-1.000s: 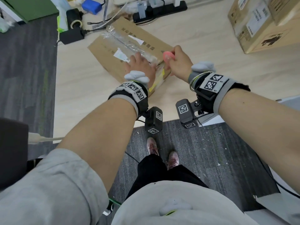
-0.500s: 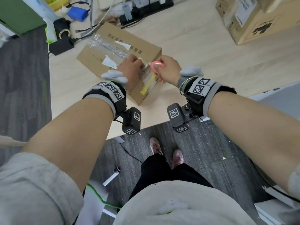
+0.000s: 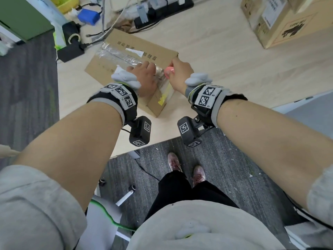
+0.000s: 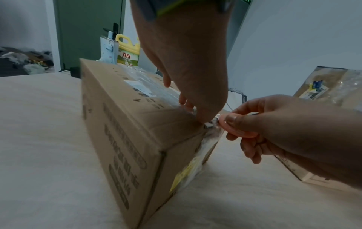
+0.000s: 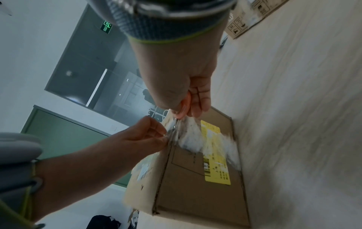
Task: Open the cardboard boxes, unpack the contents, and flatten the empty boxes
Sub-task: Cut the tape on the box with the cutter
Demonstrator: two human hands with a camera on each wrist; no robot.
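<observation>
A closed cardboard box (image 3: pixel 137 49) with clear tape (image 3: pixel 122 55) along its top seam lies on the light table (image 3: pixel 225 69). My left hand (image 3: pixel 144 76) sits on the top at the near end. Its fingers are curled, and the thumb is at the taped edge (image 5: pixel 141 136). My right hand (image 3: pixel 180 73) pinches a small pink cutter (image 3: pixel 169 69) against that same top edge, right beside the left thumb (image 4: pixel 235 130). The cutter's blade is hidden in crumpled tape. A yellow label (image 5: pixel 215 155) is on the box's end face.
Larger cardboard boxes (image 3: pixel 281 20) stand at the back right. A power strip (image 3: pixel 162 8), cables, a black adapter (image 3: pixel 70 44) and a blue block (image 3: pixel 89 16) crowd the back left. A yellow detergent bottle (image 4: pixel 128 51) stands behind the box. The table's front edge is just below my wrists.
My right hand dipped with the pink cutter toward the box's end face, then came back up to the top edge. My left hand stayed on the box.
</observation>
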